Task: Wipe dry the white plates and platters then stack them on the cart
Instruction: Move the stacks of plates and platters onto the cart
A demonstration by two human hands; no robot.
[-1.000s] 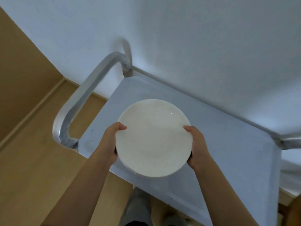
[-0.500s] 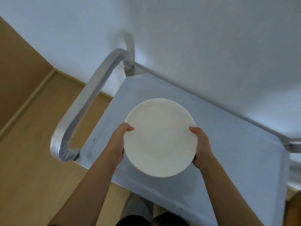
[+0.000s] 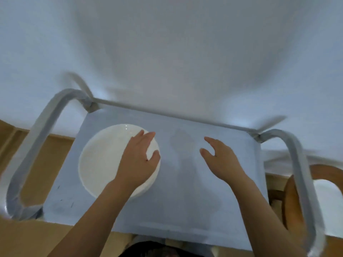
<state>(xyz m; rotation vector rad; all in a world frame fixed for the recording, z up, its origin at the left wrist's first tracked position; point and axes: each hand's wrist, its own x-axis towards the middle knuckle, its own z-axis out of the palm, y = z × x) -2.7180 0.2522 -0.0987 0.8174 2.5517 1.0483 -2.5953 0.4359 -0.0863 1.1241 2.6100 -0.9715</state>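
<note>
Plate stack [image 3: 104,160] sits on the cart [image 3: 194,201], under the left hand [image 3: 138,160], fingers flat and spread across its right rim; right hand [image 3: 220,160] hovers wide, empty, further right

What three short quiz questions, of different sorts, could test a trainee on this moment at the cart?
1. True or false: the right hand grips the white plate.
2. Which hand is over the plate? A) left hand B) right hand C) neither
3. Fill in: the plate lies on the top of the ____.

Key: 1. false, its fingers are spread and hold nothing; 2. A; 3. cart.
</note>
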